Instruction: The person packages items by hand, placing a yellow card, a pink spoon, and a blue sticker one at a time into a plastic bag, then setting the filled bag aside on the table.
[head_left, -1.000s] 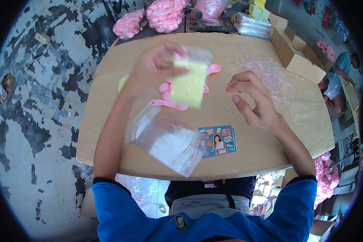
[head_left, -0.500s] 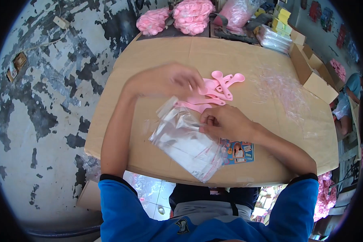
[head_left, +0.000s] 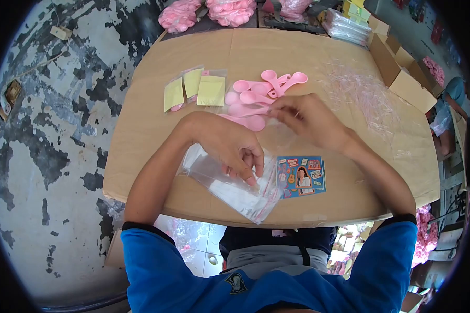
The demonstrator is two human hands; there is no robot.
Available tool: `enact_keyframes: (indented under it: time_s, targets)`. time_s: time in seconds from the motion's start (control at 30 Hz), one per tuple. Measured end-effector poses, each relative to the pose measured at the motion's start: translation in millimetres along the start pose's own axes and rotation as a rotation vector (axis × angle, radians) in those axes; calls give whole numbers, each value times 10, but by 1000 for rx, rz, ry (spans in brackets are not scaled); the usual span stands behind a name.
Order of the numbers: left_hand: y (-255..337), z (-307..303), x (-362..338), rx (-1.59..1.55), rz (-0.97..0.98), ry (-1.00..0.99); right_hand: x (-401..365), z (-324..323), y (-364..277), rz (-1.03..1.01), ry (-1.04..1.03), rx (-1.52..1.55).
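Left hand [head_left: 230, 148], released, pins the clear bags [head_left: 240, 195] to the worktop [head_left: 146, 151], likely against sliding — right hand [head_left: 310, 120] at one o'clock meets the pink spoons [head_left: 250, 97], grip unreadable.

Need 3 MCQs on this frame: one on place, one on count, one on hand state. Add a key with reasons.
1. Where on the brown cardboard-covered table does the blue printed picture card lie?
A) next to the stack of clear plastic zip bags
B) inside a cardboard box
C) at the far edge

2. How many flat yellow packets in clear plastic lie at the table's far left?
A) one
B) three
C) six

3. What is the left hand doing?
A) raised in the air
B) fingers down on the bag stack
C) off the table

Key:
1 A, the card sits by the stack's right edge.
2 B, three lie side by side.
3 B, fingertips rest on the top bag.
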State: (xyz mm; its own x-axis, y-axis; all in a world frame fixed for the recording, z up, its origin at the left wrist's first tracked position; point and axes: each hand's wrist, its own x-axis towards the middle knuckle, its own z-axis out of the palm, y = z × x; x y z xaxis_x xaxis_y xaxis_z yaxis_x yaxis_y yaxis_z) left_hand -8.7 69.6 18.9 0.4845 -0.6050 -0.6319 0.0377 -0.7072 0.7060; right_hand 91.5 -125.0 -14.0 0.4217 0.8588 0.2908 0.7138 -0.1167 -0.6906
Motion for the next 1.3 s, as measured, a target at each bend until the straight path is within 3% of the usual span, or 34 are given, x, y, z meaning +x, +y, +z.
enact_keyframes:
  time_s: [0.03,0.13,0.23,0.27,0.37,0.4,0.47,0.57,0.77,0.9,1.1,1.23,1.3]
  targets:
    - [39,-1,-1,-24,-54,-4,-20,-95,-28,40,34,47]
    - [-23,-18,46,-292,193,232,-101,-287,-165,98,132,290]
    - [109,154,322,-419,456,772,-303,-302,-145,135,98,373]
    - [-30,109,514,-657,544,680,-343,-299,-120,143,65,371]
    - [86,145,565,-812,488,813,-401,-497,-221,217,-95,122]
    - [105,115,586,-905,610,827,-451,-506,-172,154,-190,13]
    - [73,60,538,-994,605,865,-572,-520,-67,29,-380,-218]
    - [42,20,556,-1004,606,938,-519,-393,36,11,-449,-191]
    - [60,23,517,-955,582,1001,-417,-433,136,215,-495,83]
    - [-23,-19,521,-992,664,1130,-395,-427,258,189,-311,187]
    - [11,-33,480,-964,605,1323,-338,-325,229,173,87,349]
    - [119,47,503,-939,571,1257,-342,-239,207,141,164,328]
    - [153,86,543,-931,656,1200,-340,-205,201,150,176,300]
